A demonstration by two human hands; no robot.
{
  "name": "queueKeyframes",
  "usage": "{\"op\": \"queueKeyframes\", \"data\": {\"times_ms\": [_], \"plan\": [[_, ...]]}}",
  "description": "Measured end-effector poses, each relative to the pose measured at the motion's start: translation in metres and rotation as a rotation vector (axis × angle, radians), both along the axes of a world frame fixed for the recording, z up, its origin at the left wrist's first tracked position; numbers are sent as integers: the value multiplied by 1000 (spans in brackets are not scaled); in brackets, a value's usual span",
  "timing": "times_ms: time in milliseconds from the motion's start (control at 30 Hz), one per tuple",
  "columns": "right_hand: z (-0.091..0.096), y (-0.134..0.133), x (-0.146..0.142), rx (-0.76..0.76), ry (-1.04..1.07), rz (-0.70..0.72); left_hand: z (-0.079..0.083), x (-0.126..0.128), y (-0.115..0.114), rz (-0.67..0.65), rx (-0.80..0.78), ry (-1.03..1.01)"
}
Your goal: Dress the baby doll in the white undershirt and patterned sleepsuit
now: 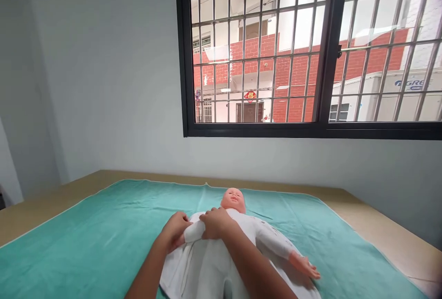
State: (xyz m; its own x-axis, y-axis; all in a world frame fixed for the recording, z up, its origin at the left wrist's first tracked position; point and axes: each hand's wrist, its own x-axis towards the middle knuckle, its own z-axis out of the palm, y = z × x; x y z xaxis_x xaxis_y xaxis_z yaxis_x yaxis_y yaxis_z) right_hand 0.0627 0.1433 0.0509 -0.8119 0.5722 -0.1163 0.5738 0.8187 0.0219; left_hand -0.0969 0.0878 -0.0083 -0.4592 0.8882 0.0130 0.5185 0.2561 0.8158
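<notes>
A baby doll [234, 200] in a white long-sleeved suit lies on its back, its head toward the wall. My left hand [176, 229] is closed around the end of the doll's sleeved arm on the left side, near the cuff. Higher on that same sleeve [195, 231], close to the shoulder and chest, my right hand [217, 223] has its fingers curled onto the white fabric. My right forearm crosses over the doll's body and hides part of it. The doll's other arm [276, 239] stretches out to the right, with its bare hand [305, 266] showing past the cuff.
Beneath the doll is a white cloth [176, 267], spread over a green sheet [103, 239]. The sheet covers most of a wooden table [366, 225]. Behind stands a pale wall [113, 83] with a dark-framed, barred window [255, 129].
</notes>
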Motion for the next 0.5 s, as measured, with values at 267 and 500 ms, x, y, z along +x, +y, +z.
{"op": "queueKeyframes", "data": {"times_ms": [267, 500], "plan": [[-2, 2, -11, -10, 5, 16, -11, -16, -2, -99, 202, -343], [5, -7, 10, 68, 223, 12, -13, -35, -5, -84, 312, -692]]}}
